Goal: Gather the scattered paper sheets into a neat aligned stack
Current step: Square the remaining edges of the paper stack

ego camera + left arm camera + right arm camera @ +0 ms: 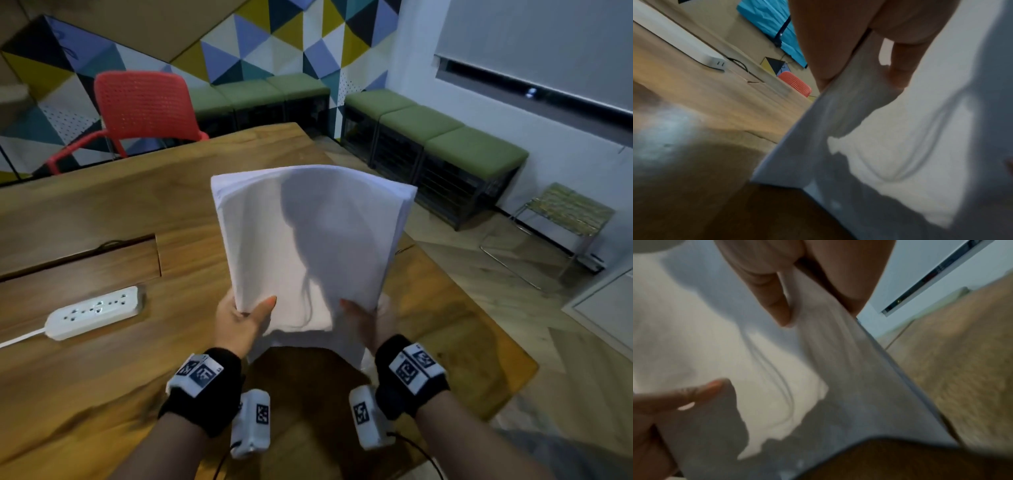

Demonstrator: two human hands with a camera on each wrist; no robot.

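the fingers (898, 71) of the left hand (239, 323) are closed on the paper stack (308, 240): the thumb lies on the front face of the sheets and the other fingers go behind the left edge. the right hand (361, 322) holds the same stack at its right edge, thumb on the front, and the rest of that hand is hidden behind the paper. in the right wrist view the thumb (774, 305) presses on the sheet close to the edge.

the paper stack is held up above the tabletop (102, 377), leaning away from the person, with both hands near its lower part. the upper edges of the sheets are almost together but some layers show at the top right corner. below the hands one lower corner of paper hangs a little past the others. a dark shadow falls on the front sheet.

left of the paper stack a white power strip (94, 312) lies on the tabletop. behind the paper stack, at the far side of the tabletop, stands a red chair (144, 106). to the right of the stack, by the wall, are green benches (442, 137).
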